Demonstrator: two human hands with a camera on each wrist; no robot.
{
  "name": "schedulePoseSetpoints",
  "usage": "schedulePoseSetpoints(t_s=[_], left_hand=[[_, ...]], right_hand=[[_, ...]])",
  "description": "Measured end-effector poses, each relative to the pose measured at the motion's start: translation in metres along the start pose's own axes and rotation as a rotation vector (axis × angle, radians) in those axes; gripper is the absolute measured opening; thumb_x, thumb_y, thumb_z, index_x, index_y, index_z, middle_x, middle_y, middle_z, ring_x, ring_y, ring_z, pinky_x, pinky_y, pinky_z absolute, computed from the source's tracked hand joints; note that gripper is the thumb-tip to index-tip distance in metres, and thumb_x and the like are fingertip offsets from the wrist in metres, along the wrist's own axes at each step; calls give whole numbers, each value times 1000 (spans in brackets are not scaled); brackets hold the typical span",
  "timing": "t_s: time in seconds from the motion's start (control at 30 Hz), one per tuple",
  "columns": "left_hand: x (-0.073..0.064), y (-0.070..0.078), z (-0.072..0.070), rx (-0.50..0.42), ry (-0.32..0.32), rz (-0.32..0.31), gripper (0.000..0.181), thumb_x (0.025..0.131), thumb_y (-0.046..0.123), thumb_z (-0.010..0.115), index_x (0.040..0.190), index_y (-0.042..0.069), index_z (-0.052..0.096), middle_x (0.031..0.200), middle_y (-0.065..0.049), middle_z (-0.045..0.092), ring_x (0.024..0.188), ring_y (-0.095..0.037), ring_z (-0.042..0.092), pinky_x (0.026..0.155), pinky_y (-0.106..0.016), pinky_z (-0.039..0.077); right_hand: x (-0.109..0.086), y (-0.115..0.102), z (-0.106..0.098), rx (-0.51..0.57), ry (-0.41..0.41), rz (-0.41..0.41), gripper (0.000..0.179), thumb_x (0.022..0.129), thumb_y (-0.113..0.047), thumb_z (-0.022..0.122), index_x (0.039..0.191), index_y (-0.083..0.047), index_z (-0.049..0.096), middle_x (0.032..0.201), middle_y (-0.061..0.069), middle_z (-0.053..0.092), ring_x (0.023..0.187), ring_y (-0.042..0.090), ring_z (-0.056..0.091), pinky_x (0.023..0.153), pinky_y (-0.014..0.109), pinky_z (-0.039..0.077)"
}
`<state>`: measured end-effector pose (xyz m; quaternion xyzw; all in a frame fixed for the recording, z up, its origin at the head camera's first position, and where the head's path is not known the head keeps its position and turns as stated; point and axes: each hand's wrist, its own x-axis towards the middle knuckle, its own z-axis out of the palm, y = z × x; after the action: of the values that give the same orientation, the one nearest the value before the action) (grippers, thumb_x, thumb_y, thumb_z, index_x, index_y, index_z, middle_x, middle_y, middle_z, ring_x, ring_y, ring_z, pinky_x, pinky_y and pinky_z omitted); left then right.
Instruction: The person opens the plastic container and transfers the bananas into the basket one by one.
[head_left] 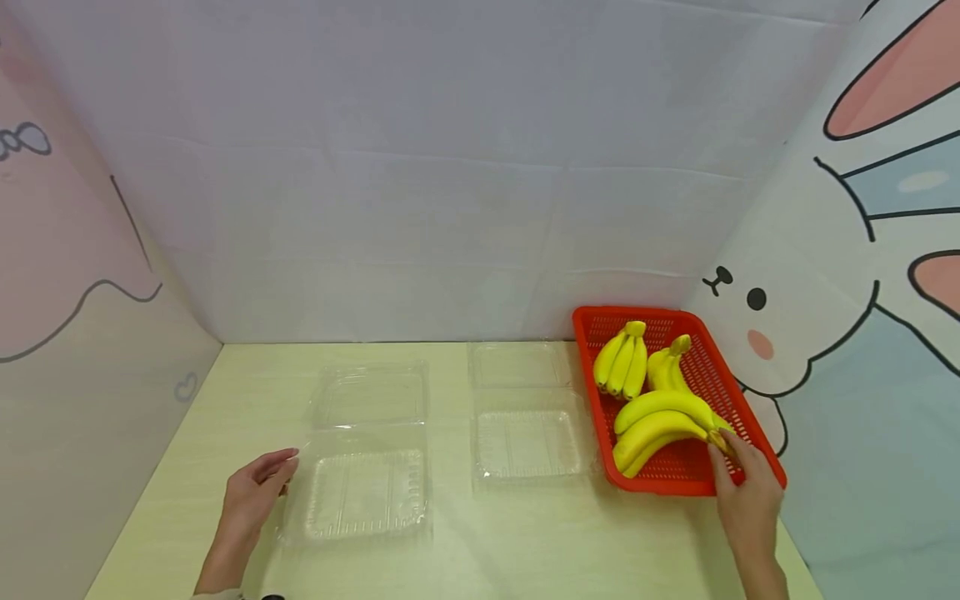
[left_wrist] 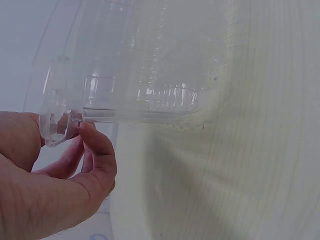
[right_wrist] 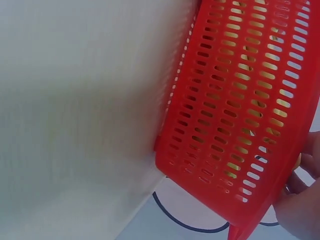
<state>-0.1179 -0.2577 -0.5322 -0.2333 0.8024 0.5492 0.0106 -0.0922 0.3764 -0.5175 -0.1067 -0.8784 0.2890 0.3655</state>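
My left hand (head_left: 251,493) pinches the left rim of an open clear plastic clamshell box (head_left: 365,492) on the table. In the left wrist view, the thumb and a fingertip of the hand (left_wrist: 65,187) meet at the corner of the box (left_wrist: 165,95). At the right, my right hand (head_left: 752,504) reaches over the front of a red basket (head_left: 652,486) and pinches the stem end of a yellow banana bunch (head_left: 662,433) lying in it. In the right wrist view, the basket wall (right_wrist: 225,125) hides most of the bananas and the fingertips.
A second open clear box (head_left: 528,446) lies between the first one and the basket. Two other banana bunches, one at the back left (head_left: 622,364) and one beside it (head_left: 667,367), sit in the basket. Fabric walls with cartoon prints enclose the table.
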Motion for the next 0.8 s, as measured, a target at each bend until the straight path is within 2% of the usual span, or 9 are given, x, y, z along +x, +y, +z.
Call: schedulePoseSetpoints(t_s=[0.07,0.17,0.23,0.37,0.5,0.63,0.8], left_hand=[[-2,1,-1,1,0,4,39,102,15,66,134,-7,61,101,-4,74,77,-12,60,65,-22,53],[-4,2,-3,-5,3,2,39,102,16,66,133,-7,61,100,-4,74,77,-12,60,66,-22,53],[-5,3,-4,-9,-4,11,40,102,16,66,133,-8,61,100,-4,73,77,-12,60,66,-22,53],[-5,4,-4,-13,-3,7,39,102,17,66,133,-7,61,100,-4,73,77,-13,60,66,-22,53],[-5,4,-4,-9,3,0,38,102,16,65,133,-6,61,100,-4,73,77,-13,60,66,-22,53],[-5,4,-3,-8,5,-4,39,102,16,65,134,-7,61,100,-4,72,77,-13,60,66,-22,53],[-5,5,-3,-10,2,2,40,102,16,65,134,-7,60,99,-3,72,77,-13,60,66,-22,53]], right_hand=[[3,0,1,12,-14,-14,37,89,3,77,124,4,69,109,23,69,96,16,60,88,-3,28],[6,-1,1,27,-29,-20,37,90,3,76,125,6,67,111,27,66,100,39,60,91,-2,24],[6,-2,2,27,-39,-12,38,90,2,76,126,7,66,113,29,64,104,45,59,93,-1,22],[5,-3,2,14,-45,-1,41,90,2,76,128,7,64,115,29,63,107,46,58,96,0,21],[7,-4,2,33,-27,-25,41,87,4,78,126,8,64,114,30,64,106,47,59,97,1,22],[10,-7,1,52,-11,-53,40,86,6,77,124,8,65,114,29,65,105,46,59,95,0,24],[12,-12,-1,56,-11,-49,38,88,5,76,124,7,65,115,27,66,103,43,60,92,-1,25]])
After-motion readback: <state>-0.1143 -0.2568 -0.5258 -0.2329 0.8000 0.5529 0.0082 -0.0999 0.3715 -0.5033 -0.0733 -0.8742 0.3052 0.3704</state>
